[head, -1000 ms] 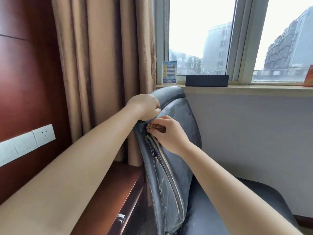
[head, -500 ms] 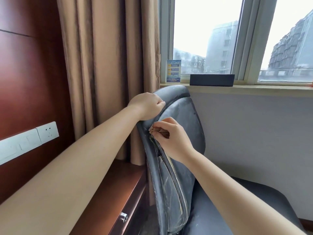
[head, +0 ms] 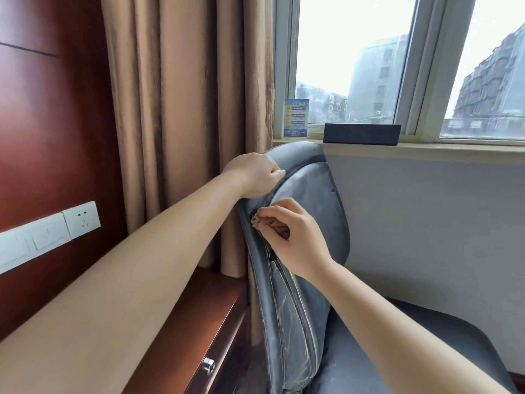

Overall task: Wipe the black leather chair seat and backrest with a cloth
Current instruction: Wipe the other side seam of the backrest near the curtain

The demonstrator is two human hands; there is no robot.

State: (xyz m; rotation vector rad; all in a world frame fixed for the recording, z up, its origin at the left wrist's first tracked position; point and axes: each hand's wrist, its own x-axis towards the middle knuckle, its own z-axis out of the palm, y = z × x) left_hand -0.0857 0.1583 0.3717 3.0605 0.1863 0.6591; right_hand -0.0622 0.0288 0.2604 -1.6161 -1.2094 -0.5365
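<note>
Two hands at work on the chair backrest [head: 309, 211], both near its top left edge. Left hand [head: 257, 174] has its grip curled over the rim of the backrest, prob. to steady the chair & keep it from swivelling while the other hand rubs. Right hand [head: 295, 237] sits just below, grip pinched together on a small brown cloth [head: 277, 227], bunched up & pressed against the leather right by the piping seam. Bunching it small likely lets the fingertips work into that seam, where grime looks to collect. Backrest is worn & streaky w/ pale scuffs; seat [head: 443, 351] is lower right, partly behind the right forearm, not being touched now, so I'd judge the seat part isn't in hand yet.

Around: brown curtain [head: 181, 123] hangs close behind the chair, touching or nearly so, can't tell which; it could snag if the cloth goes round the back. Wooden tabletop [head: 199, 317] w/ a drawer knob sits tight to the chair's left side, so little room to reach there. Windowsill [head: 454, 152] behind carries a black box [head: 362, 134] & a blue card [head: 296, 118]. Wall socket [head: 82, 218] at left, well apart.
</note>
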